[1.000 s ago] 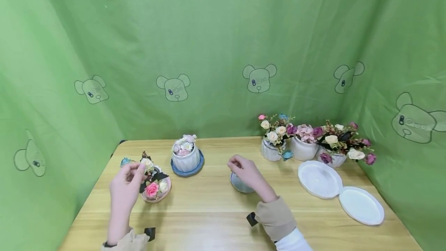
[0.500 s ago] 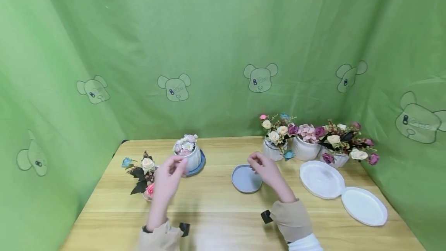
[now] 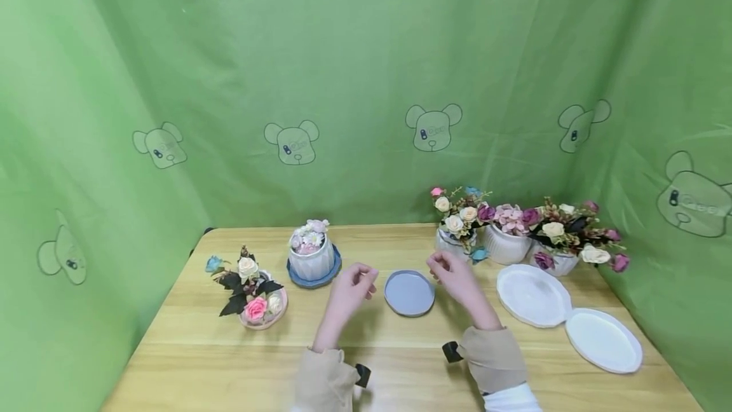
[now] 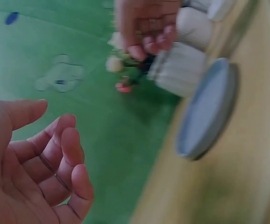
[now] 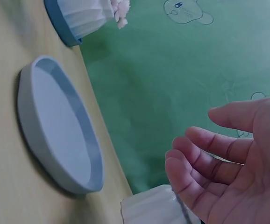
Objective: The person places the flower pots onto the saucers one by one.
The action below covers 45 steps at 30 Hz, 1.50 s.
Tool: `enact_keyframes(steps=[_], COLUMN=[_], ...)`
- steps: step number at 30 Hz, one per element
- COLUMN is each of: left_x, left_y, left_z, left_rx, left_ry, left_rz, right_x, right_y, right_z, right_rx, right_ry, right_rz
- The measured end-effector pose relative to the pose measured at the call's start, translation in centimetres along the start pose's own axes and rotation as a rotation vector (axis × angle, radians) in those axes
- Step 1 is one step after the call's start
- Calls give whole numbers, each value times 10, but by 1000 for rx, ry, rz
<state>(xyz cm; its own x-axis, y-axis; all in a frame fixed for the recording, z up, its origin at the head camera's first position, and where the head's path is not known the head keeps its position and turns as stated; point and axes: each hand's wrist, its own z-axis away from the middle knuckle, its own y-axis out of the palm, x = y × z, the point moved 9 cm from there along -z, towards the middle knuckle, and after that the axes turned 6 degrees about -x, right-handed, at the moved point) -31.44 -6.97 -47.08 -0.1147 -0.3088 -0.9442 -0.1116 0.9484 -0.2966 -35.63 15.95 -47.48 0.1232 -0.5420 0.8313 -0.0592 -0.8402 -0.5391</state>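
A grey-blue saucer [image 3: 409, 294] lies flat on the wooden table between my two hands. To its left is my left hand [image 3: 350, 288], raised over the table with nothing in its loosely bent fingers. My right hand [image 3: 455, 277] is at the saucer's right side, also bare, thumb and fingers apart in the right wrist view. Beyond my left hand, a white pot of pale flowers [image 3: 311, 259] stands on a blue saucer [image 3: 337, 267]. Farther left, a pot with a pink rose [image 3: 255, 309] and dark leaves sits on a pink saucer [image 3: 280, 314].
Three white flower pots [image 3: 506, 245] stand in a row at the back right, their blooms spreading outward. Two white plates, one round [image 3: 533, 295] and one oval [image 3: 603, 340], lie along the right side. A green curtain [image 3: 354, 68] surrounds the table [image 3: 240, 374].
My left hand has moved right, from the pink-rose pot to beside the grey-blue saucer. My right hand has shifted right, off the saucer, which is now uncovered.
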Motion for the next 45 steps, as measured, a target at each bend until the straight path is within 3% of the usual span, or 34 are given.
enact_keyframes(steps=[7, 12, 18, 23, 27, 31, 37, 41, 45], left_x=[34, 54, 72, 78, 80, 79, 75, 75, 76], left_y=[31, 40, 45, 47, 48, 48, 48, 48, 48], left_z=[-9, -11, -8, -8, -7, -6, -6, -7, -7], left_rx=[31, 53, 63, 73, 85, 86, 86, 85, 88], left_ry=[-97, -145, -148, -141, -141, -134, -112, -108, -114], left_rz=[-55, -125, -172, -210, -255, -308, -343, -357, -362], right_x=[-12, -20, -31, -46, -59, -70, -78, -83, -85], right_y=[-1, -6, -14, -23, -29, -36, -50, -52, -50], right_z=[-1, -4, -6, -3, 2, 5, 0, -6, -12], right_rx=[-7, -7, -12, 19, 69, 68, -61, -153, -190], right_ry=[1, 14, 9, 54, 115, 159, 153, 178, 179], right_rz=[43, 67, 152, 179, 135, 107, 153, 106, 92])
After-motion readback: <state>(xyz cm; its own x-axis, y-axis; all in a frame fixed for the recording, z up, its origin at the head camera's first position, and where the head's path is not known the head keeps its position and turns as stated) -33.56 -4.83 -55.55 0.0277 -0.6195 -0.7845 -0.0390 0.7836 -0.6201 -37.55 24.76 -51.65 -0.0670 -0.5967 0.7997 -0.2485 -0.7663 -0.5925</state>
